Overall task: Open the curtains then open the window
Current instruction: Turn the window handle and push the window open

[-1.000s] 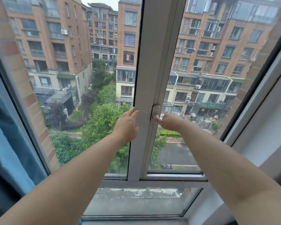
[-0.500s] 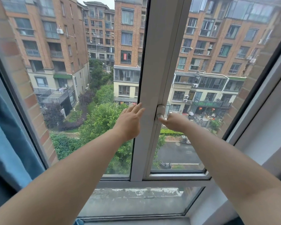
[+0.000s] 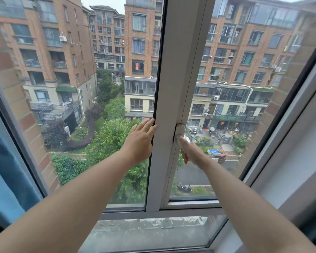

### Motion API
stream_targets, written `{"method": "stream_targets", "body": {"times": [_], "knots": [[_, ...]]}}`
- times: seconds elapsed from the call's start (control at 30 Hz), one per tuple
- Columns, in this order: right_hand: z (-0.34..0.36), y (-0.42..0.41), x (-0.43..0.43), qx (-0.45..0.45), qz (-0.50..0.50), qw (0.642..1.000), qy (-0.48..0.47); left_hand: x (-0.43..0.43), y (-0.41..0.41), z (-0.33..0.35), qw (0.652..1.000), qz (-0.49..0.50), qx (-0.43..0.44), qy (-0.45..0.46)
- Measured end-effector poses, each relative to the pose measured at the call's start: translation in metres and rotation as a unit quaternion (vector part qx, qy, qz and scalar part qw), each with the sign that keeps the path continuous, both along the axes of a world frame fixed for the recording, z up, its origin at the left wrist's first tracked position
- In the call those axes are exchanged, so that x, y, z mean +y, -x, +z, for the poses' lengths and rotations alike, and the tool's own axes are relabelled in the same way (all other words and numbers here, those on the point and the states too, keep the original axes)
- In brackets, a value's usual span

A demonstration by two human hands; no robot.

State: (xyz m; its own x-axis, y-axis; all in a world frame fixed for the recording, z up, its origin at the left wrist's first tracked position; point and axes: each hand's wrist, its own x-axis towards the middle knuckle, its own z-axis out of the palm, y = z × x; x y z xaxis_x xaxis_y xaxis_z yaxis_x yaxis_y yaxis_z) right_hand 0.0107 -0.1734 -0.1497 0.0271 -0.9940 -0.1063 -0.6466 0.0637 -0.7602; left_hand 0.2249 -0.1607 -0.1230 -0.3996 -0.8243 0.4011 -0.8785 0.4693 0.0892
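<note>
The window [image 3: 173, 99] fills the far side of the scene: two tall glass panes set in a white frame, meeting at a broad white upright post in the middle, with a lower fixed pane beneath them. A white handle [image 3: 179, 131] sits on the right sash just beside that post, about midway up, and points down and to the right. The right hand [image 3: 191, 152] is closed around the lower end of this handle, fingers wrapped over it, with the forearm reaching in from the near right. The left hand [image 3: 141, 141] lies flat and spread, fingers straight, on the left edge of the post where it meets the left pane, holding nothing. A blue curtain [image 3: 6, 172] hangs bunched at the near left edge, drawn clear of the glass. Through the panes show brick apartment blocks [image 3: 140, 52] and green trees [image 3: 109, 137] below.
</note>
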Motion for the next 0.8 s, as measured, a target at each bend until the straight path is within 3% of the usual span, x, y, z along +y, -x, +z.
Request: {"method": "stream_targets", "body": {"times": [0.4,0.8], "knots": [[-0.009,0.001,0.0,-0.05,0.019,0.999,-0.008,-0.006,0.007,-0.01,1.0,-0.017,-0.013,0.011],[-0.017,-0.004,0.004,-0.244,0.016,0.97,-0.001,-0.007,0.016,-0.01,1.0,0.002,-0.015,0.015]]}}
